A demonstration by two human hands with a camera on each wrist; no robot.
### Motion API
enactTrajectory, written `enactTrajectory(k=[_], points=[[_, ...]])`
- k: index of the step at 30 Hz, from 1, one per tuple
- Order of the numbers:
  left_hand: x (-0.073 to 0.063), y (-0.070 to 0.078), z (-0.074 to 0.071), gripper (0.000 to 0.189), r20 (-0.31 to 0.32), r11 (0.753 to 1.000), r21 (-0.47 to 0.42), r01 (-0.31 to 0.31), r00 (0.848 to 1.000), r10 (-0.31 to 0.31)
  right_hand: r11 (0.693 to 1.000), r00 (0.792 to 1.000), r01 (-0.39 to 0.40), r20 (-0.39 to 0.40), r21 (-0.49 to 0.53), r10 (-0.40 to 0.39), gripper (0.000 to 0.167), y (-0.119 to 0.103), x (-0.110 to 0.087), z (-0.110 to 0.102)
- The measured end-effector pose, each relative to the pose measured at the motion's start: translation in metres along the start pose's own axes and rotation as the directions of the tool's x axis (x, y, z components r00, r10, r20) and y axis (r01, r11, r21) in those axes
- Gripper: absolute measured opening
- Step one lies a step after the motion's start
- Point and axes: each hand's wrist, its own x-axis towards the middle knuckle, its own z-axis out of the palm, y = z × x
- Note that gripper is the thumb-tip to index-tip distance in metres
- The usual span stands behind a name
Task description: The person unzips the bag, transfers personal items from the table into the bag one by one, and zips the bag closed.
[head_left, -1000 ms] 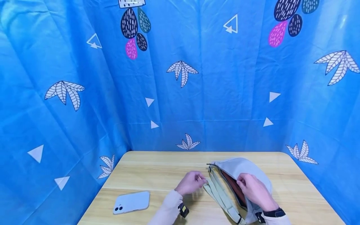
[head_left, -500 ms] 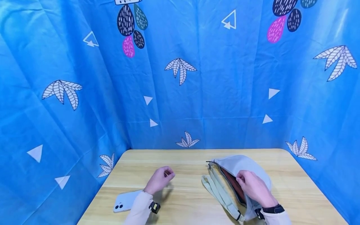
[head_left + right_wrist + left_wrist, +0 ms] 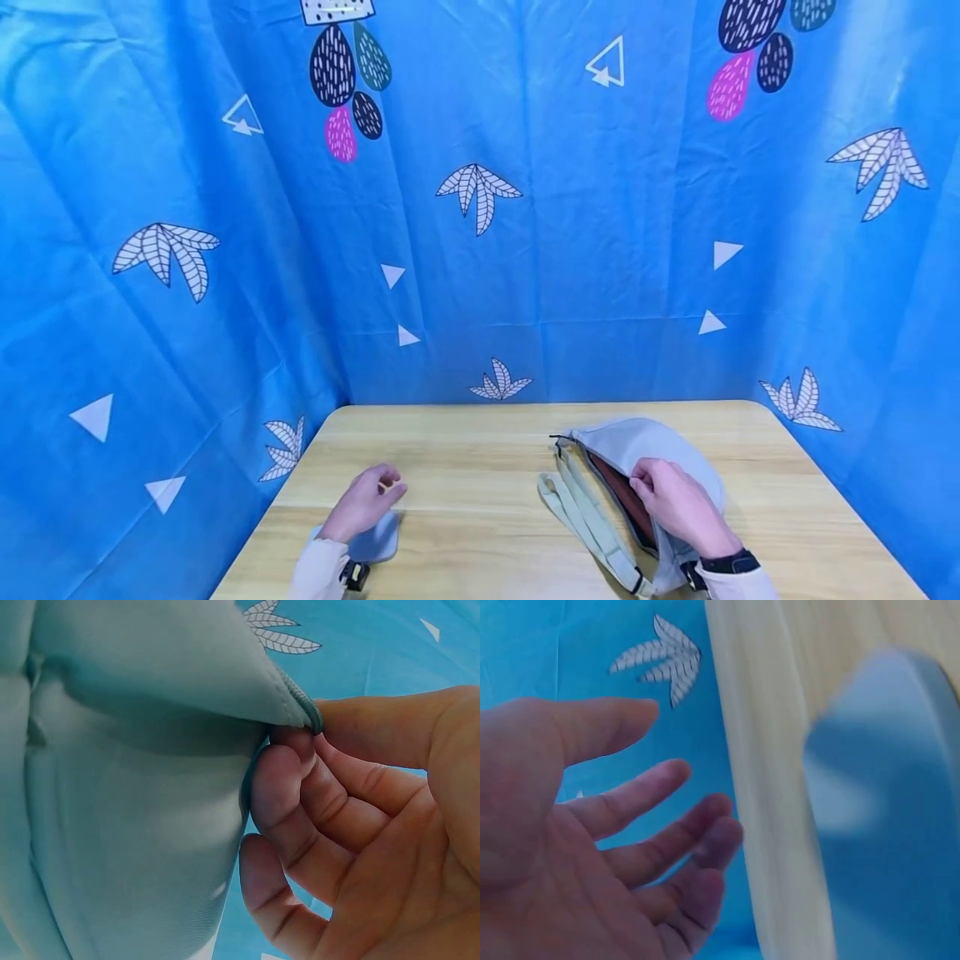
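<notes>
A grey waist bag (image 3: 637,437) lies at the right of the table, its zipped mouth gaping and a brown-red lining (image 3: 621,493) showing inside. My right hand (image 3: 677,502) pinches the edge of that mouth between thumb and fingers, as the right wrist view shows on the bag's fabric (image 3: 142,825). Over at the left, my left hand (image 3: 366,502) hovers above a pale blue phone (image 3: 378,540), partly covering it in the head view. Its fingers are loosely bent with nothing between them. In the left wrist view the phone (image 3: 892,862) appears blurred, beside the hand (image 3: 630,832).
The bag's pale green strap (image 3: 592,527) trails in a loop along its left side. Under everything is a light wooden table (image 3: 465,467), with a patterned blue cloth (image 3: 585,250) hanging behind and at both sides.
My left hand has moved left from beside the bag's strap to over the phone, leaving the strap lying on the table. The right hand keeps its pinch on the bag's edge.
</notes>
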Motion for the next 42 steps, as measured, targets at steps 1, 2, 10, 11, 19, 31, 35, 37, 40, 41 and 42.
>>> enactTrajectory(k=[1,2,10,11,19,31,35,37,40,41,42], points=[[-0.003,-0.004,-0.003,0.027,0.013,1.0,0.016,0.026,1.0,-0.027,1.0,1.0,0.0,-0.001,0.0,0.0,0.009,0.0,0.0,0.001],[-0.005,-0.008,-0.005,0.03,0.022,0.998,0.03,0.049,0.999,-0.049,1.0,1.0,0.0,-0.003,0.002,0.0,0.009,0.0,0.0,0.001],[-0.015,-0.038,-0.016,0.045,0.075,0.981,0.112,0.157,0.983,-0.166,1.0,1.0,0.008,-0.014,-0.008,-0.008,0.009,-0.002,0.002,0.0],[-0.017,-0.04,-0.018,0.048,0.086,0.979,0.125,0.164,0.981,-0.175,1.0,1.0,0.011,-0.015,-0.009,-0.011,0.008,-0.002,0.002,0.0],[-0.028,-0.056,-0.028,0.068,0.184,0.963,0.231,0.141,0.965,-0.185,1.0,0.999,0.019,-0.027,-0.013,-0.02,0.008,-0.002,0.0,0.0],[-0.042,-0.073,-0.033,0.085,0.288,0.951,0.279,0.131,0.934,-0.213,1.0,1.0,0.016,-0.023,0.0,-0.016,0.008,0.001,-0.001,0.003],[-0.043,-0.074,-0.035,0.084,0.301,0.942,0.3,0.153,0.922,-0.245,1.0,1.0,0.005,-0.021,0.003,-0.005,0.009,0.002,-0.001,0.004],[-0.044,-0.074,-0.036,0.083,0.307,0.942,0.295,0.158,0.918,-0.25,1.0,1.0,0.0,-0.022,0.002,0.0,0.008,0.002,-0.002,0.005],[-0.043,-0.072,-0.036,0.08,0.304,0.943,0.296,0.15,0.921,-0.242,1.0,1.0,-0.002,-0.025,0.002,0.002,0.008,0.002,-0.002,0.005],[-0.043,-0.072,-0.036,0.08,0.3,0.942,0.303,0.143,0.924,-0.237,1.0,1.0,-0.002,-0.026,0.002,0.002,0.008,0.003,-0.002,0.005],[-0.043,-0.072,-0.036,0.079,0.294,0.941,0.307,0.14,0.927,-0.234,1.0,1.0,-0.001,-0.026,0.001,0.001,0.009,0.003,-0.002,0.005]])
